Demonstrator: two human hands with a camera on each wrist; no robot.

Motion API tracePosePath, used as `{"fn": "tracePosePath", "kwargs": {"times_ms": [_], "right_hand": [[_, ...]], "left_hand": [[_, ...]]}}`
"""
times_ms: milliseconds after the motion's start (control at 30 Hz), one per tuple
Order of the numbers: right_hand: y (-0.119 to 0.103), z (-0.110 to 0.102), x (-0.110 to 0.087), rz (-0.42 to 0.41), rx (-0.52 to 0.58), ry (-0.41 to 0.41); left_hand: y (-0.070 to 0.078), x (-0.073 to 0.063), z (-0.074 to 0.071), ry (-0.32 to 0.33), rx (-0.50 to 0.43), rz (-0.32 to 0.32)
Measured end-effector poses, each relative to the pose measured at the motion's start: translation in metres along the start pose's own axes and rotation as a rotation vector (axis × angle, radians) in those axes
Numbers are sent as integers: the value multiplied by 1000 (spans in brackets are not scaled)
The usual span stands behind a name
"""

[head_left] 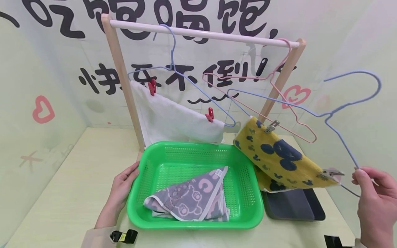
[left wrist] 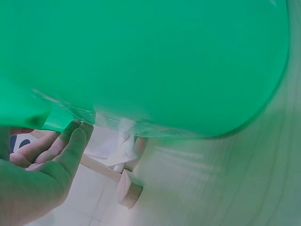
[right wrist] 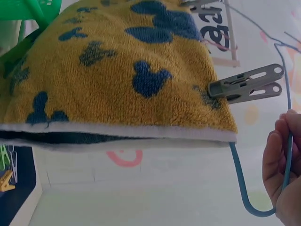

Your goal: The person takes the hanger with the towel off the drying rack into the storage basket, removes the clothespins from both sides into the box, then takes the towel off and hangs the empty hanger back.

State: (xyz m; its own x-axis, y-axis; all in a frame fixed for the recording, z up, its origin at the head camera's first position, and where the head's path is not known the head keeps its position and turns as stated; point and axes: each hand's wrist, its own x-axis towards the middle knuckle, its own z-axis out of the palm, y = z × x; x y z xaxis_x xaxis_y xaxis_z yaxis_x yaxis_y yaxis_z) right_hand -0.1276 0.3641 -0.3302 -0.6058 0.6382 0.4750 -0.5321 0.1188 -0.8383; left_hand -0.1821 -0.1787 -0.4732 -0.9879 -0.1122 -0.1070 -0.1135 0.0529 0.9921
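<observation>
My right hand (head_left: pixel 376 199) pinches the lower right corner of a blue clothes hanger (head_left: pixel 341 137), holding it tilted in the air. Over the hanger's bar hangs a yellow towel (head_left: pixel 280 160) with dark blue mouse-head shapes, held by two grey clothespins (right wrist: pixel 247 84). My left hand (head_left: pixel 124 182) touches the left side of a green plastic basket (head_left: pixel 134 203), its fingers extended along the outside below the rim in the left wrist view. A grey and pink patterned towel (head_left: pixel 189 199) lies folded in the basket.
Behind stands a wooden rack with a white rod (head_left: pixel 201 32). On it hang a blue hanger (head_left: pixel 173 51) with a white towel (head_left: pixel 176 117) under red clothespins, and a bare pink hanger (head_left: pixel 291 103). A dark tray (head_left: pixel 294 206) holding clothespins sits right of the basket.
</observation>
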Motion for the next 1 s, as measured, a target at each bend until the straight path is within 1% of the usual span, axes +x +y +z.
{"fn": "tracePosePath", "kwargs": {"times_ms": [33,67,167,233,300,400,467,500,600,667,700,733,833,900,1000], "right_hand": [[0,-3,0,10,1,10],[-1,-7,0,13,-31,23],[-2,-13,1,0,-131,60],[-3,-15,3,-19,-157,72],[-5,-15,5,-29,-193,83],[-8,-10,7,-39,-185,85],[-11,-5,8,-63,-237,78],[-13,-2,8,-74,-238,68],[-14,12,10,-164,-20,-2],[-16,25,10,-213,179,-54],[-16,33,11,-230,312,-73],[-16,40,11,-253,408,-86],[-20,63,6,-298,472,-72],[-21,77,3,-328,486,-78],[-23,95,-3,-357,475,-111]], "left_hand": [[0,0,0,1,-3,1],[0,0,0,2,-7,2],[1,0,1,7,-20,9],[1,0,1,7,-29,14],[0,0,2,9,-36,19],[0,0,2,9,-44,22],[0,0,2,9,-44,20],[0,0,2,9,-44,18],[0,-1,2,8,-41,14],[0,-1,1,8,-39,12],[0,-1,1,8,-39,10],[0,-1,1,9,-38,9],[1,-1,1,7,-35,6],[0,-1,1,5,-31,6],[0,-1,1,3,-23,7]]}}
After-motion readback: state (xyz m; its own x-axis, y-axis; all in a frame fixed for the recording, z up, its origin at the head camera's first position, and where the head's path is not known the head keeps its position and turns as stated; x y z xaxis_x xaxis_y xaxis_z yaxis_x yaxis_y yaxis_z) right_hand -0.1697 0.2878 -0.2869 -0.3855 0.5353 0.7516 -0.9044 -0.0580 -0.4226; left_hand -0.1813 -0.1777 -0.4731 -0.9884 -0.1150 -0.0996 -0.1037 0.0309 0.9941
